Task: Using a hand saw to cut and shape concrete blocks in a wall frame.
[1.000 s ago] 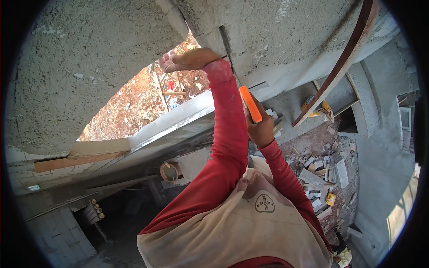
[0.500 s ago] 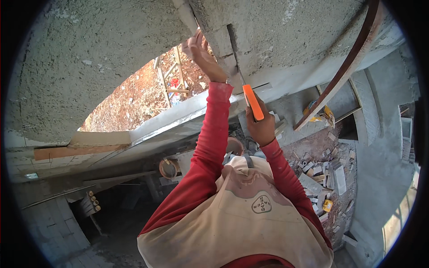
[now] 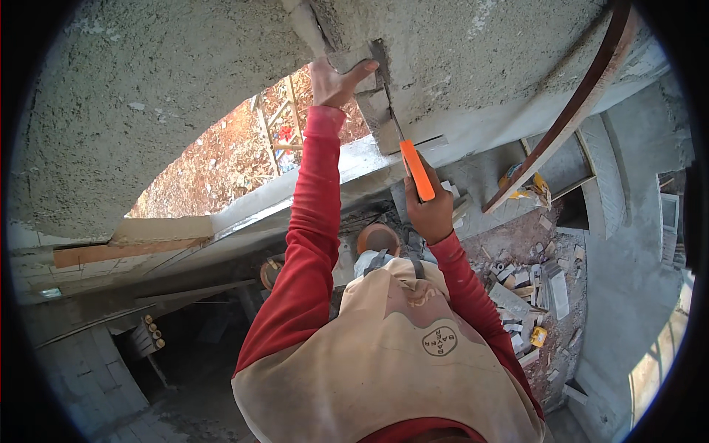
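Observation:
My left hand (image 3: 334, 83) is raised to the upper corner of the wall opening. Its thumb stretches right across a small grey patch of the wall edge (image 3: 353, 60), while the fingers are partly hidden. My right hand (image 3: 430, 210) is closed around the orange handle of a hand tool (image 3: 418, 171). The tool's narrow metal part points up to a dark groove (image 3: 379, 57) in the rough grey wall (image 3: 473, 55). Seen almost edge-on, its blade does not show its exact kind. The tool's upper end is close to the left thumb.
A curved brown strip (image 3: 565, 122) crosses at right. Below lie rubble and offcuts (image 3: 539, 288) with a yellow container (image 3: 538, 337). A round bucket (image 3: 379, 238) stands below my arms. Through the opening show reddish ground (image 3: 221, 162) and a wooden frame (image 3: 267, 133).
My left hand has turned at the opening's corner, its thumb now spread to the right, and its forearm has shifted left. My right hand keeps hold of the orange-handled tool, barely moved.

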Tool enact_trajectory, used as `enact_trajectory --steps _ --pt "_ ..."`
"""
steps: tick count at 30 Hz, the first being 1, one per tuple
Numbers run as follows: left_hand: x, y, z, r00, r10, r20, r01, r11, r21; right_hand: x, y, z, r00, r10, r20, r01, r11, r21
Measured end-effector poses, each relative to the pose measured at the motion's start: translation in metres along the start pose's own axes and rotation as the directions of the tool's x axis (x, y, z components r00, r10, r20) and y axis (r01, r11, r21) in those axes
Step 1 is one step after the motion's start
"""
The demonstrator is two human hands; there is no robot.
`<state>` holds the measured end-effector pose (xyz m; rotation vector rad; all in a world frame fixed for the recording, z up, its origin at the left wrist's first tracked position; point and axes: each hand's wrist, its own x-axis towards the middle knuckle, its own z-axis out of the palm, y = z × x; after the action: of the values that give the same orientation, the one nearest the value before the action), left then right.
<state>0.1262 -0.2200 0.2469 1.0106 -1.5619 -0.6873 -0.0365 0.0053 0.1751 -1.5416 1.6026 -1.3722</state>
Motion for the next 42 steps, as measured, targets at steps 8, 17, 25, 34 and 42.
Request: enact_trajectory --steps 8,17,25,34,42 --pt "0.004 -0.001 0.044 0.795 0.404 -0.452 -0.397 0.911 0.116 0.006 0.005 0.001 0.991 -0.113 -0.074 0.115 0.993 0.019" --pt "-0.006 0.014 0.038 0.922 0.215 -0.321 -0.219 0.975 0.024 -0.004 0.005 -0.004 0.994 -0.094 -0.063 0.095 0.995 0.009" --pt "-0.027 0.029 0.061 0.894 0.075 -0.442 -0.199 0.95 -0.242 -0.006 0.0 -0.004 0.996 -0.069 -0.052 0.07 0.997 0.022" --pt "-0.001 0.027 0.009 0.996 -0.087 0.032 0.086 0.995 0.054 -0.01 -0.003 -0.004 0.998 -0.051 -0.047 0.05 0.999 -0.012" --pt "0.014 -0.034 -0.015 0.947 -0.298 0.123 0.269 0.941 0.205 -0.006 -0.004 -0.002 0.994 -0.076 -0.074 0.075 0.997 -0.008"
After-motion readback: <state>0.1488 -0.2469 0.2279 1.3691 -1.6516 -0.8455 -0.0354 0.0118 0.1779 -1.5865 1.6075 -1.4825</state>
